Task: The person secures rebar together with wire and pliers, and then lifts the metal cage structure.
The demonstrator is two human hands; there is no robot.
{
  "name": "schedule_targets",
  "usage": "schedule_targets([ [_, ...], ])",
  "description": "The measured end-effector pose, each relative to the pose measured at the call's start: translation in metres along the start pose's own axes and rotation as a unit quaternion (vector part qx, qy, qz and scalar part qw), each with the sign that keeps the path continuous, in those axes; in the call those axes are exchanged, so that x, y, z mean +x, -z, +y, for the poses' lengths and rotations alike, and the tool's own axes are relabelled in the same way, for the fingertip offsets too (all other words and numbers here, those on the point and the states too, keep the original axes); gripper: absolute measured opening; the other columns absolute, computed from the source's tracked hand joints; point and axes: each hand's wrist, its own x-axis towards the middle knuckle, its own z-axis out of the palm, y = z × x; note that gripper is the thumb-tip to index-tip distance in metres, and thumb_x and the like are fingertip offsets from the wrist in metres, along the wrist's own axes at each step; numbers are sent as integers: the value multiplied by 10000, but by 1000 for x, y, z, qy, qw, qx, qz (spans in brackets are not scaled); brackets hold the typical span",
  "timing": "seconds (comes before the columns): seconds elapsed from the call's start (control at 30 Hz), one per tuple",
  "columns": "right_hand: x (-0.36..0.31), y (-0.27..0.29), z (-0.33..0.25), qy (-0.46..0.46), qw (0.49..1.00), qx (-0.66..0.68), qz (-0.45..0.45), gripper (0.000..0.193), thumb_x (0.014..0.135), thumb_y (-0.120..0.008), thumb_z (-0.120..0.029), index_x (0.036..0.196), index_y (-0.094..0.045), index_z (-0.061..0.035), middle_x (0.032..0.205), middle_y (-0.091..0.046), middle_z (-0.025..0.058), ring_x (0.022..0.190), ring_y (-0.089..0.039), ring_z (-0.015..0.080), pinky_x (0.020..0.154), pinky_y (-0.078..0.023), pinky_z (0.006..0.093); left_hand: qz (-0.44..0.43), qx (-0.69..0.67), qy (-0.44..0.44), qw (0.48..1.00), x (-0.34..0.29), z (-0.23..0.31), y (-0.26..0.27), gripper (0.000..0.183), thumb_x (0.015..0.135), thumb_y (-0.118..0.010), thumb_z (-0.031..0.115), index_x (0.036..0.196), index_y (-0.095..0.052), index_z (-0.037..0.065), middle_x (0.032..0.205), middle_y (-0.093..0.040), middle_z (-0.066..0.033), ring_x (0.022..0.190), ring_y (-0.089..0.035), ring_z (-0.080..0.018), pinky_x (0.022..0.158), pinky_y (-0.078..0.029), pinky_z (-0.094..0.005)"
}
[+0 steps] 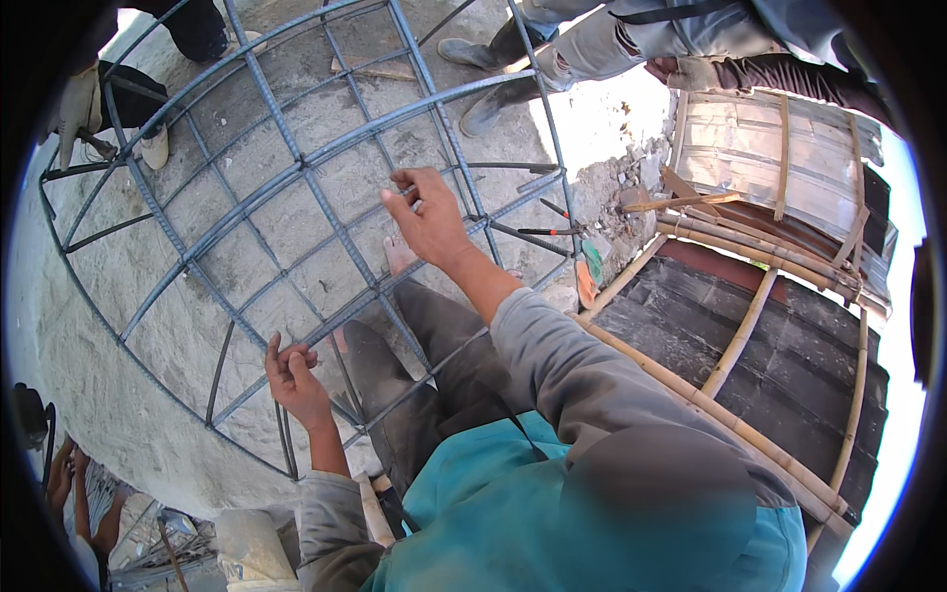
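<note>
A grid of steel rebar (pixel 301 163), its bars crossing and bent at the sides, stands over rough concrete in front of me. My left hand (pixel 299 387) is at the near left bars, fingers loosely curled and apart, with nothing visible in it. Farther forward and to the right, my right hand (pixel 431 219) hovers over the grid. Its fingers are bent and drawn together near the thumb; whatever they hold is too small to make out. A tool with black and orange handles (pixel 548 232) lies beyond the right side of the grid.
Co-workers' legs in dark trousers (pixel 148 94) and torn jeans (pixel 592 49) stand across the grid. Bamboo poles (pixel 710 405) edge a dark roof (pixel 651 326) at right. Orange and green cloth (pixel 589 268) lies beside rubble. Another person's hands (pixel 74 474) show at lower left.
</note>
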Motion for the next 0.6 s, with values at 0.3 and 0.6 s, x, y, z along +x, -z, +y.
schedule_targets([
  [0.3,-156,242,271,-322,900,-210,206,586,786,-743,-278,1181,-531,99,1068,-604,195,944,-584,271,843,-461,377,-75,65,36,994,-23,-4,-36,372,933,-465,15,1303,-482,-26,896,-625,-63,735,-584,-99,703,-499,-236],
  [0.6,-135,208,309,-308,871,-224,311,353,872,-668,-324,1012,-681,0,879,-670,109,806,-572,202,773,-445,345,-135,46,54,988,-45,-13,-92,367,938,-481,17,1304,-484,-11,898,-624,-66,746,-588,-91,711,-500,-231],
])
